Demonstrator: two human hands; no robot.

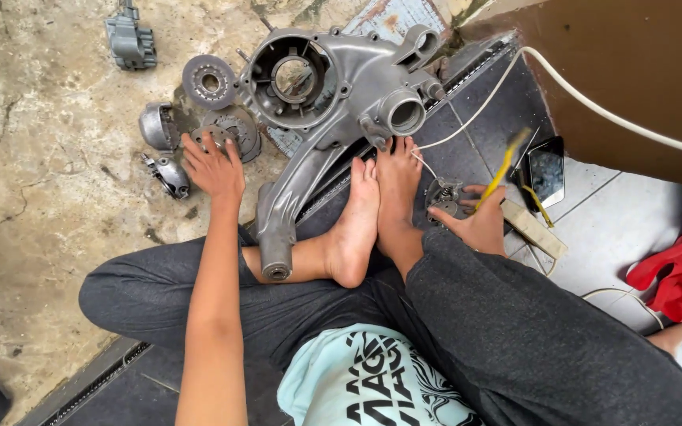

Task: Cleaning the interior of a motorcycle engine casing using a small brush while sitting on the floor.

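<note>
A large grey engine casing [321, 102] lies on the floor in front of my crossed legs, my bare feet resting against its lower arm. My left hand [213, 167] reaches out with fingers spread and rests on a round metal disc part [233, 128] left of the casing. My right hand [479, 221] grips a yellow-handled tool [503, 166] and sits against a small metal part [442, 197] on the dark tiles.
More grey parts lie left of the casing: a toothed round plate [209, 80], a curved cover [157, 126], a small bracket [170, 175], another piece [129, 39]. A phone [548, 170], a white cable [593, 106], a wooden block [534, 229] and a red cloth [680, 272] are at right.
</note>
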